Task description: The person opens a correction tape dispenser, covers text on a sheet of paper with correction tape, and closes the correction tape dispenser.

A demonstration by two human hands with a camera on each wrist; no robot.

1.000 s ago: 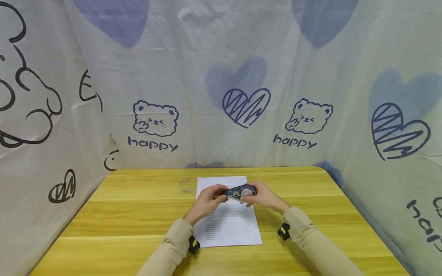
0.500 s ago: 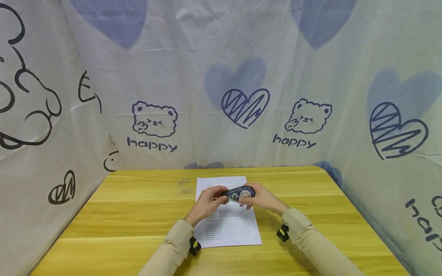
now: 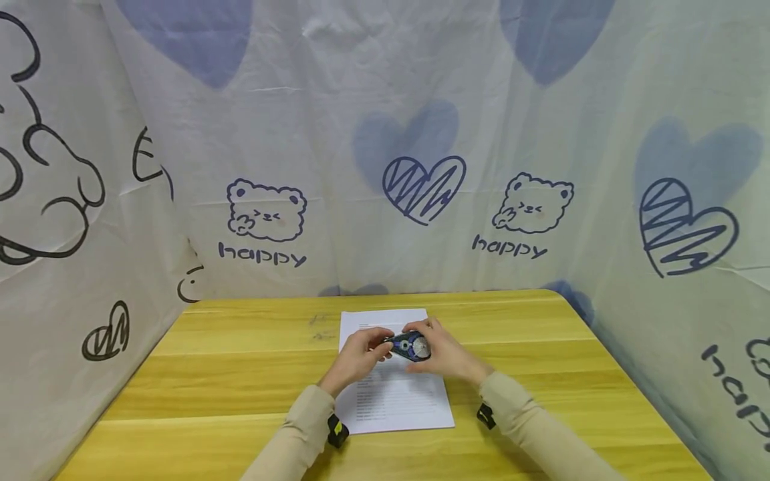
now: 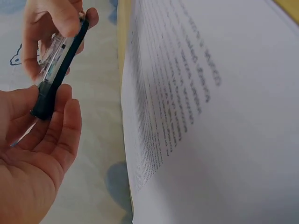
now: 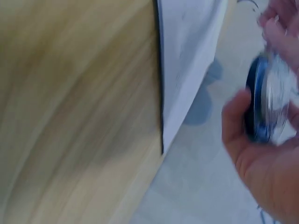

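A dark blue correction tape (image 3: 412, 345) with a clear side and a round white spool is held between both hands above a printed sheet (image 3: 400, 401). My left hand (image 3: 356, 361) pinches its narrow end between thumb and fingers, as the left wrist view also shows. Around the wide end, my right hand (image 3: 448, 354) grips with thumb below and fingers above. In the right wrist view, the right hand (image 5: 271, 172) cups the rounded end of the blurred correction tape (image 5: 264, 98).
The paper lies on a yellow wooden table (image 3: 240, 361). Behind it and on both sides hangs white cloth (image 3: 361, 254) printed with hearts and bears. Each wrist wears a small black camera, such as the left one (image 3: 338, 431).
The right hand has shifted slightly left, and its fingers have spread wider around the wide end of the correction tape, which has turned to show its flat side more. The left hand keeps its pinch.
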